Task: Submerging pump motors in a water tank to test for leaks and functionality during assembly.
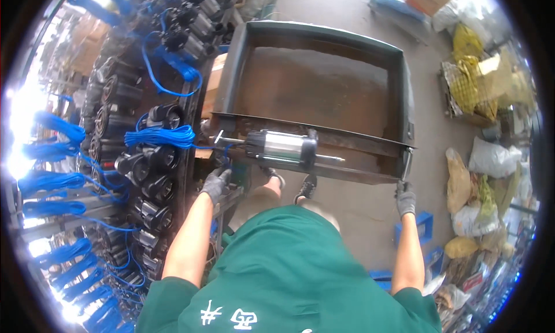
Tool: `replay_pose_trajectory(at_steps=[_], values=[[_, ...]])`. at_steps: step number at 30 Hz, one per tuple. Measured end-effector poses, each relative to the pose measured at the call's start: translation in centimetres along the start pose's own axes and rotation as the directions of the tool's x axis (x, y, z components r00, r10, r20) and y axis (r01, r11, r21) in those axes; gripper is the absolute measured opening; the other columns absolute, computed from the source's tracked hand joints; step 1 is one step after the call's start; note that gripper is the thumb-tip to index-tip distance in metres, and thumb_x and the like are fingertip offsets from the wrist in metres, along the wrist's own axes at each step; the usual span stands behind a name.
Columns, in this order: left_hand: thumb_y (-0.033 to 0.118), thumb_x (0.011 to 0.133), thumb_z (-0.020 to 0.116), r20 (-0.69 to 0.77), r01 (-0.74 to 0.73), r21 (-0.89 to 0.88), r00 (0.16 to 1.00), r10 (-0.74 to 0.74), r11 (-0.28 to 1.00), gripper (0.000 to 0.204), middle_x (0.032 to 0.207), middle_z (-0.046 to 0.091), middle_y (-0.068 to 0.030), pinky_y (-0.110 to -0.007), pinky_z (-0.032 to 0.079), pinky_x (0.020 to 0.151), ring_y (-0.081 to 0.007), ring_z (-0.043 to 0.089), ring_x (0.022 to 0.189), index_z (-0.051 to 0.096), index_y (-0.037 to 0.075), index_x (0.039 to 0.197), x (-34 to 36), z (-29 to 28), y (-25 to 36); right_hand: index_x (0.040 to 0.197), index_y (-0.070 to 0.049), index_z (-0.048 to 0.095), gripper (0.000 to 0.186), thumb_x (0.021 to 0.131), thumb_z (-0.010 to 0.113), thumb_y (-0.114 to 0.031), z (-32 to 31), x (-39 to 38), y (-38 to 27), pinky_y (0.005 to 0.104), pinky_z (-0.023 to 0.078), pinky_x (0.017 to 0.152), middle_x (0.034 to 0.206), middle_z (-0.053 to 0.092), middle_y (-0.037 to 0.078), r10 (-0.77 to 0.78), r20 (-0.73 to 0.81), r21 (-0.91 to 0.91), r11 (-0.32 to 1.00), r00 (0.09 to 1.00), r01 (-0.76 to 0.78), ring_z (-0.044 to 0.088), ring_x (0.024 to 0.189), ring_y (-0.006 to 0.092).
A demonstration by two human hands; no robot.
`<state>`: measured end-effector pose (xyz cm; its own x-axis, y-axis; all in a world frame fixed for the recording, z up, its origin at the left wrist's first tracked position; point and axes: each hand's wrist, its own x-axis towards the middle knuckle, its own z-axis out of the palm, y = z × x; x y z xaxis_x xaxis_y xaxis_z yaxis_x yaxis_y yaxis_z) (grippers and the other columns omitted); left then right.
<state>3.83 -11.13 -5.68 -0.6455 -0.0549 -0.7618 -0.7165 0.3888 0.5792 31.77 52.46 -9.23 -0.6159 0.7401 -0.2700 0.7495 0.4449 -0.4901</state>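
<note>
A wide metal tank (pixel 407 84) with brown, murky liquid in it stands before me. Across its near end lies a silver motor (pixel 283 146) with black end caps and a thin shaft sticking out on each side. A bundled blue cable (pixel 161 137) runs to it from the left. My right hand (pixel 406 200), in a grey glove, is closed around the lower end of a metal handle (pixel 408 164) at the tank's near right corner. By the near left corner, my gloved left hand (pixel 216 184) has its fingers curled; what they grip, if anything, is hidden.
Rows of black pump parts (pixel 159 160) and hanging blue cable bundles (pixel 55 177) fill the left side. Along the right lie sacks (pixel 494 158) and a crate with yellow netting (pixel 467 96). Blue frames (pixel 425 228) stand near my right forearm.
</note>
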Motion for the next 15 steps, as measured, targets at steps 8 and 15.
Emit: replay_pose_trajectory(at_steps=[8,15], values=[[0.033,0.102,0.074,0.074,0.233,-0.035,0.970,-0.230,0.972,0.055,0.143,0.058,-0.0112,-0.048,0.058,0.091,-0.0312,0.058,0.127,0.052,0.024,0.151,0.9,1.6,3.1,0.128,-0.004,0.064,0.029,0.101,0.072,-0.012,1.4,-5.3,-24.3,0.0392,0.055,0.100,0.117,0.067,0.016,-0.606,-0.112,0.199,0.763,0.787,0.615,0.067,0.104,0.0292],[0.033,0.110,0.063,0.273,0.076,-0.313,0.962,0.013,0.947,0.025,0.069,0.041,0.0061,-0.026,0.043,0.054,-0.0082,0.046,0.057,0.054,0.013,0.096,-10.8,-4.0,11.0,0.129,-0.007,0.063,0.036,0.097,0.068,-0.020,4.9,-9.5,-39.6,0.0538,0.061,0.082,0.138,0.063,0.022,-0.612,0.376,-0.085,0.726,0.696,0.683,0.074,0.091,0.0445]])
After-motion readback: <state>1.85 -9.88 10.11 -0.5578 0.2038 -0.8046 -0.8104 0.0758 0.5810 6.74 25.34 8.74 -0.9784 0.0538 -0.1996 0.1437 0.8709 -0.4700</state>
